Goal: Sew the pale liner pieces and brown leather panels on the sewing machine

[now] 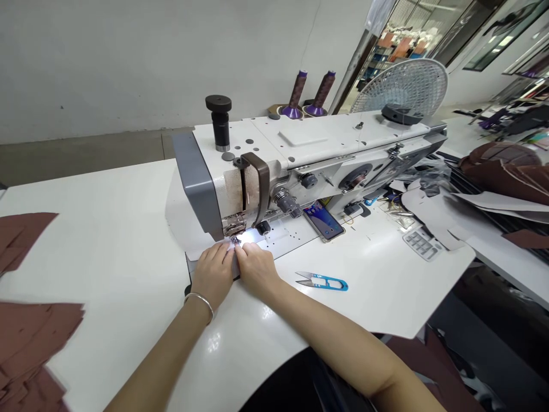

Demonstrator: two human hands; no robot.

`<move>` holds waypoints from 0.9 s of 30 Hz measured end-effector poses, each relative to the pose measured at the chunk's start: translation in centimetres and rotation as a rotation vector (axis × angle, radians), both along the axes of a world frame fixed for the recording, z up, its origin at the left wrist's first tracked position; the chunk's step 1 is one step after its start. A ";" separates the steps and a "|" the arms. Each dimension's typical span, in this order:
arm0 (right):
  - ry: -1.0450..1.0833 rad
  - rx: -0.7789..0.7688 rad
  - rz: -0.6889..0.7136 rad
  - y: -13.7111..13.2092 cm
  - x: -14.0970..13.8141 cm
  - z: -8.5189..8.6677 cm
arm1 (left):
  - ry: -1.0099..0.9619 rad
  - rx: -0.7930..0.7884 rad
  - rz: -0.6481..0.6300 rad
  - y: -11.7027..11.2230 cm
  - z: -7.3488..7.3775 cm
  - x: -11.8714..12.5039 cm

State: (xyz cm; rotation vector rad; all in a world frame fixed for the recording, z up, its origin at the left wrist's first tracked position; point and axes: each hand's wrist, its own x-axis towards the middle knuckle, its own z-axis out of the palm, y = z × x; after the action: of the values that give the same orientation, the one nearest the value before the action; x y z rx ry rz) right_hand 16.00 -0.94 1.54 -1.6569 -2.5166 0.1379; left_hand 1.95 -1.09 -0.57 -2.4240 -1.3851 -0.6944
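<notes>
A white and grey sewing machine [253,166] stands on the white table, its lamp lighting the presser foot [235,239]. Just in front of the foot, my left hand [213,274] lies with bent fingers pressed together and pointing at the needle area. My right hand [257,266] is beside it, fingers curled under and thumb side close to the left fingertips. Whatever the fingers of both hands pinch is hidden beneath them. To the right of my right hand lie blue-handled thread snips [322,281], touched by neither hand.
A phone [323,220] rests by the machine bed. Stacks of brown cut pieces [34,343] lie at the left. Behind the machine are two thread cones [297,94] and a fan [403,86]. Pale cut pieces [433,212] and brown material [506,171] crowd the right side.
</notes>
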 end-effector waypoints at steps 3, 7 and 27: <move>-0.008 0.013 -0.007 0.0 -0.1 -0.2 | -0.031 -0.053 0.001 0.4 -0.5 -0.4; -0.029 0.020 -0.025 0.1 -0.2 -0.4 | -0.102 -0.117 0.005 1.0 -1.1 -0.9; 0.024 0.220 0.010 -0.3 0.2 -1.5 | -0.095 -0.127 0.088 1.0 -1.3 -0.4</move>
State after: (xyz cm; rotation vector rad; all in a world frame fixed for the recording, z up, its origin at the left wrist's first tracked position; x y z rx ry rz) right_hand 16.20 -1.24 0.04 -1.5479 -2.4216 -0.1133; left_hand 1.54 -0.08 -1.90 -2.4363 -1.6085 -0.7289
